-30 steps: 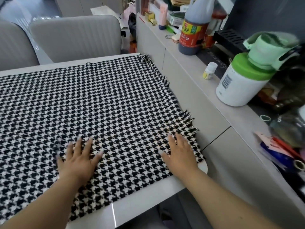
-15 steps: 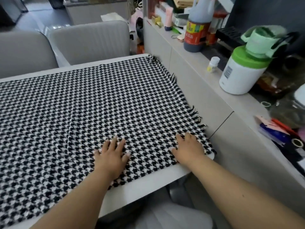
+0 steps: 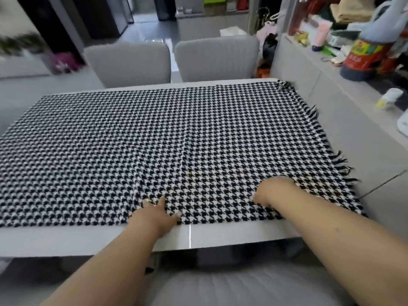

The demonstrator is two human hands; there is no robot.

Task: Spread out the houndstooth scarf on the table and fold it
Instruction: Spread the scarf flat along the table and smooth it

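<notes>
Both hands, left hand point(image 3: 157, 212) and right hand point(image 3: 272, 191), press flat at six o'clock, pinning the scarf point(image 3: 176, 140) smooth on the surface point(image 3: 88, 237).

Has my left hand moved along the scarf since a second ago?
Yes. The left hand has slid toward the near hem of the scarf, now at the table edge; earlier it lay flat farther in on the cloth.

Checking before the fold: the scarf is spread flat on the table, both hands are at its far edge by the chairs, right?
Not quite. The head view shows the left hand and right hand at the near edge of the scarf, not by the chairs. The scarf is indeed spread flat on the table.
</notes>
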